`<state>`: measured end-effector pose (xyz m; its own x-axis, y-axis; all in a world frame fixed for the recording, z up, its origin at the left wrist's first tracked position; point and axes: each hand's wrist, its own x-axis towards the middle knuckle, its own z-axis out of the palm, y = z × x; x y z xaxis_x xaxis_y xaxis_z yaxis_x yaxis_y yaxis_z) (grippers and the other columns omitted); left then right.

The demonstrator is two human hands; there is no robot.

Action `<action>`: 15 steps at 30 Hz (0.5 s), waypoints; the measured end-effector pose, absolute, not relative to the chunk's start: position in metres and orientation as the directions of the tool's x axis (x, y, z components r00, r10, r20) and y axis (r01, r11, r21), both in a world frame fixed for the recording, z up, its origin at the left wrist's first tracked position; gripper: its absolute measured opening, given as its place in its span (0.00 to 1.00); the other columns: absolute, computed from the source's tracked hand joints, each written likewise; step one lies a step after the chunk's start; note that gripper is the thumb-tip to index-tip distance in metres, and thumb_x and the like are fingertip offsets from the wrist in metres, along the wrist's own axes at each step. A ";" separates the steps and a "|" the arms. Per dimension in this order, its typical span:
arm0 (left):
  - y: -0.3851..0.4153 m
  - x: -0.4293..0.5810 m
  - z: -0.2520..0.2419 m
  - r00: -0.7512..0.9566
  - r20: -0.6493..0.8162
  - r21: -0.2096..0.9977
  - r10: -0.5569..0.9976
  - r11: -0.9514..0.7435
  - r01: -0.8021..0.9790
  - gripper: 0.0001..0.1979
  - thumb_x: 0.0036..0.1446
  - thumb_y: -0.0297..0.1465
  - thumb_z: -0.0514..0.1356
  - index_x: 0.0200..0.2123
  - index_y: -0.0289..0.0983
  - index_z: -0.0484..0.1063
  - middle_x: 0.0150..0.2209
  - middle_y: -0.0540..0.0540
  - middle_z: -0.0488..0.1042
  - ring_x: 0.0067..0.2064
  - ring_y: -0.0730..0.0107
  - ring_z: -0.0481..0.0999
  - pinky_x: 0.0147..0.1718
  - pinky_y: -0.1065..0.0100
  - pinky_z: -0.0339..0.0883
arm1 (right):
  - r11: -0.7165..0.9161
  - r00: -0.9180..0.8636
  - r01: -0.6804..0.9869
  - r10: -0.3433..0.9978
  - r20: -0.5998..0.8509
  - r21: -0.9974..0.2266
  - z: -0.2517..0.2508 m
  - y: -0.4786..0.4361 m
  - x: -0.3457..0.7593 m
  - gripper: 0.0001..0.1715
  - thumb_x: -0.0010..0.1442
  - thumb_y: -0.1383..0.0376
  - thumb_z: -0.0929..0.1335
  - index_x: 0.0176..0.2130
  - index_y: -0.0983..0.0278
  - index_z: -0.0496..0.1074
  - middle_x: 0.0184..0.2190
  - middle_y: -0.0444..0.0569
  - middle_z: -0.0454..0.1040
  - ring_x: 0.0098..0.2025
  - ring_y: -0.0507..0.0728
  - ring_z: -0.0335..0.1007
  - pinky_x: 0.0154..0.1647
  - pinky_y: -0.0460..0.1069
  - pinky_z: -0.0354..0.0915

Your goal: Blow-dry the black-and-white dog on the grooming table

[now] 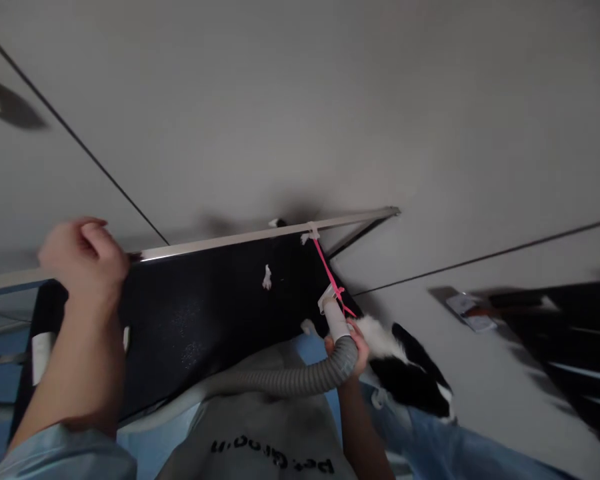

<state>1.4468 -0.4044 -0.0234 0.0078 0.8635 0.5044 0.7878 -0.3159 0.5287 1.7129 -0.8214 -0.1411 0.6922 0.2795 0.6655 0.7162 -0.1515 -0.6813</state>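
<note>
My right hand (361,348) is wrapped round the white nozzle end (337,320) of a grey corrugated hose (295,380). Right beside it is a black and white furry animal (405,373), at the right end of a black-topped table (220,307). A pink leash (325,263) runs from a metal bar (205,245) down toward the animal and passes by the nozzle. At the left, my left hand (83,257) is raised over the bar, blurred, with its fingers curled. What it holds, if anything, is hidden.
White tufts of fur (267,277) lie on the tabletop. A white cylindrical piece (42,357) is at the table's left end. Blue fabric (445,440) shows below the animal. On the far right stands a black slatted object (570,340), with a small packet (473,312) near it.
</note>
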 end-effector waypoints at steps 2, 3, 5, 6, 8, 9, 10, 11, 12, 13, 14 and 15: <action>-0.427 1.446 -0.051 0.015 0.623 0.533 0.782 -0.439 0.723 0.26 0.69 0.45 0.44 0.58 0.40 0.71 0.58 0.41 0.73 0.61 0.48 0.70 0.61 0.43 0.61 | -0.176 0.709 0.701 0.270 0.651 -0.691 -0.138 -0.841 1.704 0.32 0.51 0.64 0.77 0.53 0.56 0.65 0.55 0.53 0.74 0.55 0.67 0.75 0.53 0.68 0.72; -0.446 1.447 -0.070 0.052 0.636 0.532 0.770 -0.487 0.692 0.25 0.67 0.47 0.48 0.60 0.44 0.68 0.63 0.42 0.68 0.65 0.47 0.66 0.63 0.42 0.59 | -0.188 0.719 0.691 0.268 0.641 -0.698 -0.136 -0.850 1.700 0.32 0.52 0.64 0.77 0.53 0.56 0.65 0.55 0.54 0.74 0.55 0.67 0.76 0.52 0.68 0.72; -0.495 1.450 -0.118 0.232 0.523 0.584 0.820 -0.543 0.603 0.25 0.61 0.48 0.53 0.57 0.44 0.69 0.65 0.40 0.66 0.68 0.45 0.63 0.65 0.41 0.58 | -0.204 0.734 0.677 0.265 0.626 -0.707 -0.133 -0.865 1.694 0.31 0.52 0.63 0.76 0.53 0.57 0.66 0.54 0.55 0.75 0.54 0.67 0.76 0.52 0.68 0.73; -0.523 1.451 -0.145 0.396 0.353 0.648 0.848 -0.527 0.551 0.25 0.59 0.48 0.54 0.54 0.43 0.71 0.62 0.39 0.70 0.66 0.46 0.66 0.66 0.44 0.58 | -0.206 0.736 0.674 0.268 0.621 -0.710 -0.131 -0.871 1.692 0.31 0.51 0.63 0.76 0.52 0.57 0.66 0.54 0.55 0.75 0.54 0.67 0.76 0.52 0.68 0.73; -0.579 1.445 -0.201 0.631 -0.081 0.770 0.771 -0.354 0.531 0.24 0.54 0.51 0.54 0.46 0.44 0.75 0.55 0.39 0.77 0.62 0.48 0.72 0.66 0.49 0.60 | -0.197 0.733 0.675 0.289 0.616 -0.711 -0.129 -0.880 1.690 0.31 0.50 0.62 0.77 0.51 0.57 0.67 0.53 0.53 0.76 0.53 0.66 0.77 0.52 0.65 0.74; -0.604 1.437 -0.227 0.669 -0.281 0.788 0.688 -0.233 0.570 0.25 0.51 0.54 0.54 0.40 0.45 0.77 0.52 0.41 0.80 0.60 0.47 0.73 0.66 0.50 0.60 | -0.188 0.729 0.676 0.304 0.613 -0.712 -0.128 -0.882 1.691 0.31 0.49 0.61 0.77 0.51 0.56 0.67 0.53 0.52 0.76 0.53 0.65 0.77 0.53 0.64 0.74; -0.625 1.427 -0.249 0.658 -0.459 0.771 0.597 -0.100 0.628 0.26 0.48 0.58 0.53 0.34 0.46 0.77 0.46 0.43 0.82 0.57 0.45 0.77 0.64 0.50 0.63 | -0.177 0.726 0.677 0.320 0.608 -0.715 -0.126 -0.884 1.693 0.31 0.49 0.61 0.77 0.51 0.56 0.67 0.54 0.51 0.76 0.54 0.65 0.78 0.53 0.64 0.75; -0.641 1.415 -0.267 0.611 -0.598 0.727 0.519 0.030 0.686 0.28 0.47 0.61 0.50 0.27 0.47 0.76 0.39 0.45 0.83 0.52 0.42 0.79 0.61 0.49 0.66 | -0.166 0.724 0.674 0.339 0.600 -0.720 -0.125 -0.885 1.697 0.30 0.49 0.60 0.77 0.51 0.56 0.68 0.54 0.51 0.77 0.54 0.65 0.77 0.53 0.64 0.75; -0.653 1.402 -0.281 0.570 -0.684 0.680 0.456 0.114 0.724 0.30 0.46 0.64 0.47 0.21 0.48 0.74 0.33 0.47 0.83 0.50 0.41 0.80 0.59 0.49 0.67 | -0.157 0.724 0.669 0.357 0.590 -0.726 -0.123 -0.885 1.701 0.30 0.49 0.60 0.77 0.51 0.55 0.68 0.55 0.52 0.76 0.55 0.66 0.77 0.53 0.64 0.75; -0.661 1.391 -0.290 0.560 -0.727 0.650 0.398 0.136 0.748 0.31 0.44 0.66 0.46 0.18 0.49 0.73 0.30 0.49 0.82 0.49 0.40 0.81 0.59 0.50 0.67 | -0.149 0.726 0.661 0.375 0.577 -0.735 -0.121 -0.886 1.706 0.30 0.50 0.60 0.77 0.51 0.55 0.68 0.55 0.53 0.76 0.56 0.66 0.76 0.54 0.64 0.75; -0.666 1.381 -0.293 0.522 -0.767 0.605 0.374 0.150 0.782 0.32 0.41 0.67 0.45 0.15 0.49 0.71 0.28 0.49 0.81 0.48 0.39 0.81 0.57 0.50 0.69 | -0.142 0.728 0.651 0.394 0.560 -0.746 -0.119 -0.888 1.711 0.29 0.51 0.59 0.77 0.51 0.55 0.68 0.56 0.54 0.76 0.57 0.67 0.76 0.53 0.64 0.75; -0.671 1.374 -0.293 0.490 -0.797 0.566 0.354 0.154 0.810 0.33 0.40 0.68 0.45 0.13 0.48 0.70 0.25 0.49 0.80 0.46 0.38 0.82 0.55 0.49 0.70 | -0.133 0.729 0.640 0.415 0.545 -0.756 -0.116 -0.890 1.716 0.29 0.51 0.59 0.77 0.51 0.55 0.68 0.56 0.55 0.76 0.57 0.67 0.76 0.53 0.64 0.75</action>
